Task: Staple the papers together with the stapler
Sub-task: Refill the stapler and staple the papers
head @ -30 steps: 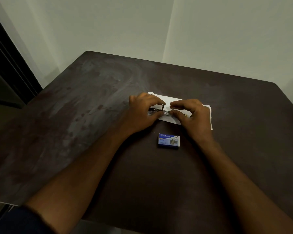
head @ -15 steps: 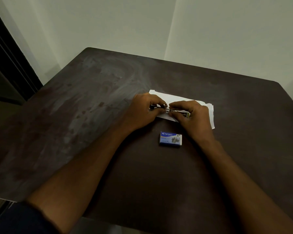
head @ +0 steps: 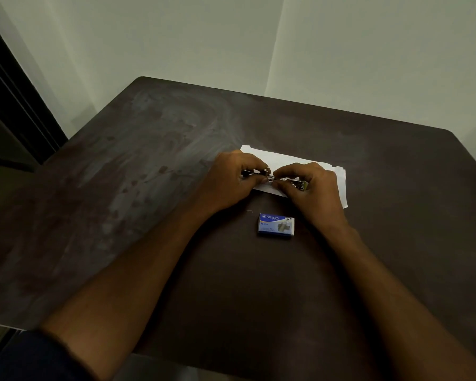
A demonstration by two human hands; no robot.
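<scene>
A small metal stapler (head: 271, 178) lies stretched open between both hands, above white papers (head: 338, 182) on the dark table (head: 149, 174). My left hand (head: 231, 182) pinches its left end with curled fingers. My right hand (head: 311, 191) grips its right part, where a greenish end shows by the fingers. Most of the stapler is hidden by the fingers. The papers lie flat, partly covered by both hands.
A small blue staple box (head: 276, 225) lies on the table just in front of the hands. A tiny loose staple (head: 249, 211) lies left of the box. Pale walls meet in a corner behind the table; a dark doorway is at the left.
The hands stay at the stapler over the papers with only slight finger shifts; the view has tilted a little.
</scene>
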